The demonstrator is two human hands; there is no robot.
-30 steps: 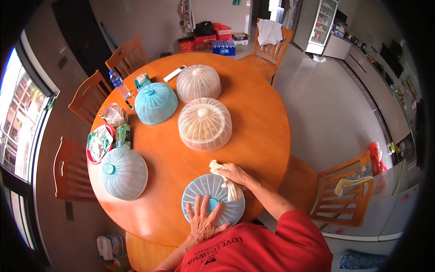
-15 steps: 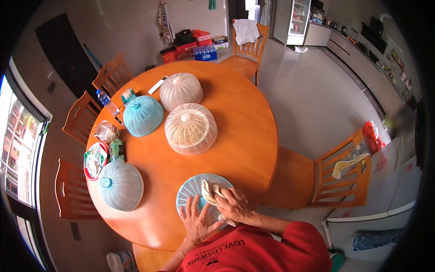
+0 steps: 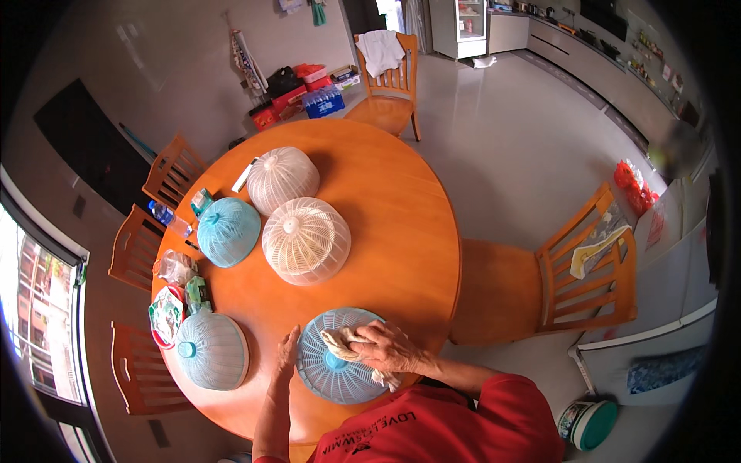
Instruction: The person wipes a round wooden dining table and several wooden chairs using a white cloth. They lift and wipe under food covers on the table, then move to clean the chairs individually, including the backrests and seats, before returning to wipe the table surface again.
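Blue mesh cover [image 3: 334, 361] sits on the round worktop [image 3: 401, 266] between the two hands, partly hidden by the right. The right hand [image 3: 387, 347] is closed around a bunched cream cloth [image 3: 345, 343], pressing it over the cover. The left hand [image 3: 287, 352] is edge-on, fingers straight and close together, just beside the cover's left rim; whether it touches cannot be told.

Dark printed lettering crosses the red shirt [image 3: 432, 424] below the hands; pale characters mark a blue pack [image 3: 324, 103] far beyond them. The label of the blue-capped bottle [image 3: 171, 219], well ahead and left, is too small to read.

Left of the left hand, a pale blue dome cover [image 3: 213, 352] stands near a red-rimmed basin [image 3: 166, 315] and a green packet [image 3: 197, 293]. Ahead of the hands are a cream dome cover [image 3: 306, 243], a pinkish dome cover [image 3: 283, 181] and a turquoise dome cover [image 3: 228, 233]. Right of the right hand, a wooden chair [image 3: 494, 297] stands close against the worktop.
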